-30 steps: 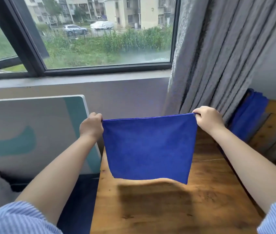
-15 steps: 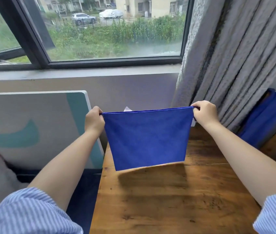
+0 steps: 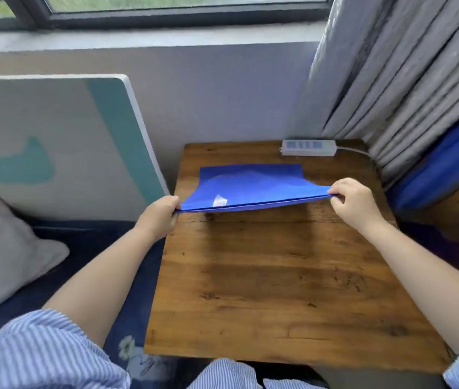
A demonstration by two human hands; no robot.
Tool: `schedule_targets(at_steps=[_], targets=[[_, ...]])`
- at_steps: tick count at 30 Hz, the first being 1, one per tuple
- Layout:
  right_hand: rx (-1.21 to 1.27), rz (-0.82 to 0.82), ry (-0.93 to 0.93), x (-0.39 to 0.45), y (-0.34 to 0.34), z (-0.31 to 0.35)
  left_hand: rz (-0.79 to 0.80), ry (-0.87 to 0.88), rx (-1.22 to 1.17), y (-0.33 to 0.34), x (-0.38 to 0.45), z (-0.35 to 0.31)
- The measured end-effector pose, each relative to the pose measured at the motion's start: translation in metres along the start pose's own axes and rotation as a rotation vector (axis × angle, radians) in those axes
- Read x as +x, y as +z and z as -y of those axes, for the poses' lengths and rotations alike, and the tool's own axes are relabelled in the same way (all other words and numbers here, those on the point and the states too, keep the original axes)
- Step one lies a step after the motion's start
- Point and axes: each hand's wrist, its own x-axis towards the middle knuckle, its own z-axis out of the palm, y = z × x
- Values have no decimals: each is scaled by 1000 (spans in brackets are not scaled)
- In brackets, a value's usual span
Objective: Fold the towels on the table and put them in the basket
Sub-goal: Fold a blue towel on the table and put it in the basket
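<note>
A blue towel, folded double with a small white label showing, stretches across the far half of the wooden table. Its far edge lies on the tabletop while its near edge is lifted slightly. My left hand pinches the near left corner and my right hand pinches the near right corner, holding that edge taut. More blue cloth sits at the right beside the curtain. No basket is in view.
A white power strip lies at the table's far edge with its cable running right. Grey curtains hang at the right. A white and teal board leans on the wall at the left, with a pillow below it.
The towel hung upright in the air between my hands; now it has come down, its far edge laid on the table. The view has tilted down toward the tabletop.
</note>
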Motion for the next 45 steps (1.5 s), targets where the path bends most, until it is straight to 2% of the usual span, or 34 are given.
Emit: schedule_targets(at_steps=[5, 8, 11, 15, 18, 27, 33, 36, 39, 42, 45], targets=[[-44, 376, 139, -74, 35, -15, 423, 12, 237, 54, -31, 5], [-139, 646, 211, -106, 47, -16, 603, 6, 310, 82, -48, 8], [-236, 782, 230, -124, 52, -15, 693, -19, 321, 99, -61, 14], [-402, 875, 108, -136, 58, -7, 724, -76, 336, 112, -74, 17], [-472, 889, 60, -144, 64, -5, 725, -107, 338, 120, -80, 17], [-503, 874, 106, -171, 74, 4, 705, -66, 458, 129, -106, 19], [-627, 1073, 116, -172, 81, 18, 829, -31, 521, 138, -110, 20], [-639, 1111, 126, -155, 86, 21, 914, -40, 524, 135, -96, 23], [-655, 1091, 110, -122, 93, 21, 913, -57, 532, 127, -66, 20], [-606, 1024, 122, -88, 104, 23, 812, -59, 515, 121, -34, 10], [-539, 845, 30, -47, 126, 26, 699, -72, 463, 120, 10, -3]])
